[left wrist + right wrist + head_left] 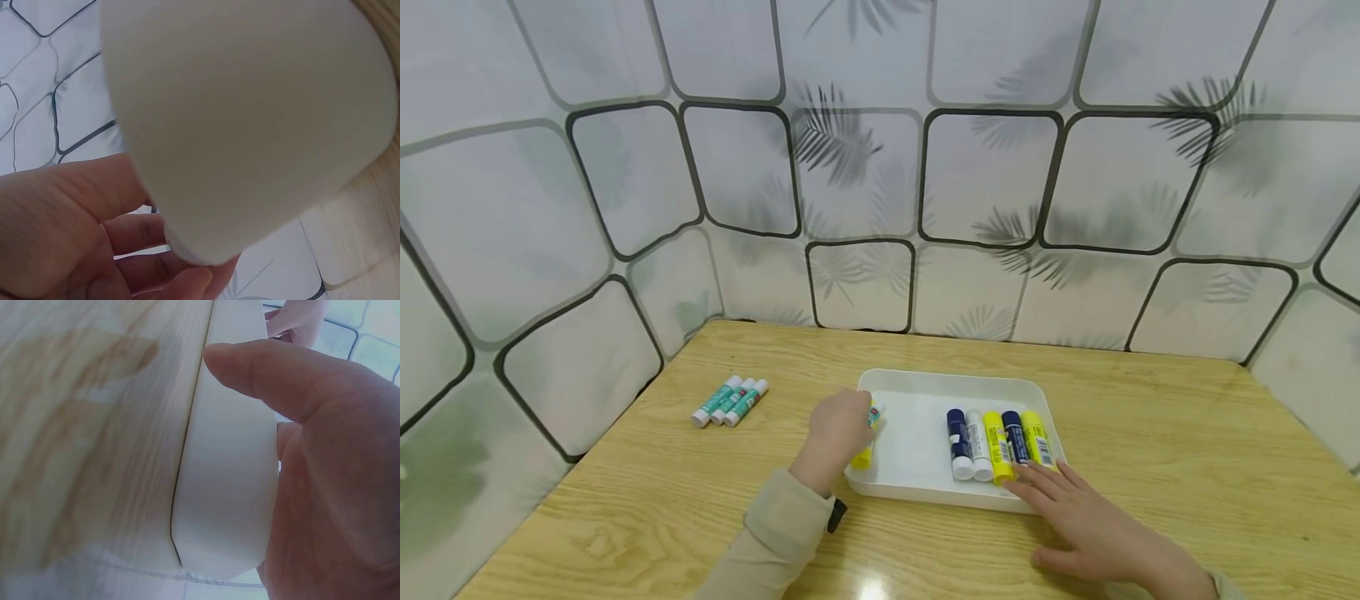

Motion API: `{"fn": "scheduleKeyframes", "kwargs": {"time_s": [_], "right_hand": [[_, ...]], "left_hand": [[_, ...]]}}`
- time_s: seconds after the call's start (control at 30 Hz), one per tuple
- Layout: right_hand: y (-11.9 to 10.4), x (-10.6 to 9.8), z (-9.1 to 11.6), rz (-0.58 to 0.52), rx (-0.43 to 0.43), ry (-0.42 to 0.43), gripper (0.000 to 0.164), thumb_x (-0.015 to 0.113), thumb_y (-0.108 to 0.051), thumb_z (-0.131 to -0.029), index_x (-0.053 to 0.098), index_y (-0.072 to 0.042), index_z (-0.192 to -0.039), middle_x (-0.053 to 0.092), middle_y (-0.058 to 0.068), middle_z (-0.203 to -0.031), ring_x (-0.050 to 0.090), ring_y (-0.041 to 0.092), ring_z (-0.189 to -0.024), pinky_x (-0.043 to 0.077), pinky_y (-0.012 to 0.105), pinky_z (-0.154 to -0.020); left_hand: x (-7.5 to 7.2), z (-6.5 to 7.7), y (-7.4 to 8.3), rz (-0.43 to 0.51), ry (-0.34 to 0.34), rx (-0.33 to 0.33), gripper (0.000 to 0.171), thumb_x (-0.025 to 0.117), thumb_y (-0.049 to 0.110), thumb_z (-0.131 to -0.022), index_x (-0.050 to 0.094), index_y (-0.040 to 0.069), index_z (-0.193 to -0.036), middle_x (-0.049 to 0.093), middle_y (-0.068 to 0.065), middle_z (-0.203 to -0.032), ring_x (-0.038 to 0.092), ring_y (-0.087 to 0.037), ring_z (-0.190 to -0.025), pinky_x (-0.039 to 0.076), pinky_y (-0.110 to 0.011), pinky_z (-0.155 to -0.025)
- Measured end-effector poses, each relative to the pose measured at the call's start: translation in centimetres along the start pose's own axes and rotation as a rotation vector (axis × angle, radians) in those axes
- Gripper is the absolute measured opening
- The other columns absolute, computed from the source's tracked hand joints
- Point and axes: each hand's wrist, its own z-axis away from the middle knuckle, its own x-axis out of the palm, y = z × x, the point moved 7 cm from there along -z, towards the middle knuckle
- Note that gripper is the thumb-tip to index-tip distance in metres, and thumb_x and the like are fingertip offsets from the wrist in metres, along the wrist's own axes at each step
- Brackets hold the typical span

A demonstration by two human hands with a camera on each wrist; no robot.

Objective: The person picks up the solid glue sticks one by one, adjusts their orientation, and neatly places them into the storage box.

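At the left end of a white tray (913, 442), my left hand (842, 425) reaches over the rim. Its fingers are curled at a small teal glue stick (874, 415), which is mostly hidden by the hand. Under it a yellow glue stick (862, 457) lies along the tray's left wall. In the left wrist view the tray wall (250, 125) covers the fingertips. My right hand (1086, 525) rests its extended fingers over the front right corner, by the lower ends of the yellow glue sticks. Its thumb (250, 365) stands out beside the tray's outer wall.
Inside the tray's right half lie several glue sticks side by side: navy (958, 442), white (978, 446) and yellow (997, 446) among them. Three teal glue sticks (728, 402) lie on the wooden table (625, 500) at left. A patterned curtain (865, 183) hangs behind.
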Motion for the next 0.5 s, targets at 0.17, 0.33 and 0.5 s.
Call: {"fn": "scheduleKeyframes", "kwargs": {"time_s": [0.17, 0.33, 0.5], "right_hand": [[-0.01, 0.08, 0.08, 0.008, -0.016, 0.012, 0.067, 0.057, -0.048, -0.08, 0.039, -0.01, -0.132, 0.039, 0.014, -0.133, 0.036, 0.031, -0.12, -0.016, 0.017, -0.097], [0.0, 0.07, 0.07, 0.038, -0.027, 0.037, 0.067, 0.056, -0.05, -0.079, 0.04, -0.011, -0.131, 0.04, 0.013, -0.132, 0.036, 0.029, -0.12, -0.015, 0.018, -0.098], [-0.03, 0.05, 0.05, 0.032, -0.029, 0.033, 0.067, 0.056, -0.049, -0.079, 0.04, -0.011, -0.131, 0.04, 0.014, -0.132, 0.036, 0.029, -0.12, -0.015, 0.017, -0.098]], "left_hand": [[0.04, 0.06, 0.26, -0.002, 0.015, 0.013, 0.017, 0.068, 0.018, -0.077, 0.058, 0.005, -0.085, 0.052, -0.002, -0.066, 0.047, -0.012, -0.054, 0.04, -0.023, -0.044], [0.16, 0.1, 0.52, -0.011, 0.017, 0.021, 0.016, 0.068, 0.017, -0.076, 0.058, 0.006, -0.082, 0.05, -0.001, -0.063, 0.046, -0.012, -0.053, 0.04, -0.023, -0.044], [0.28, 0.1, 0.74, -0.032, 0.037, 0.038, 0.016, 0.068, 0.017, -0.075, 0.058, 0.006, -0.08, 0.049, -0.001, -0.062, 0.045, -0.013, -0.052, 0.04, -0.025, -0.044]]}}
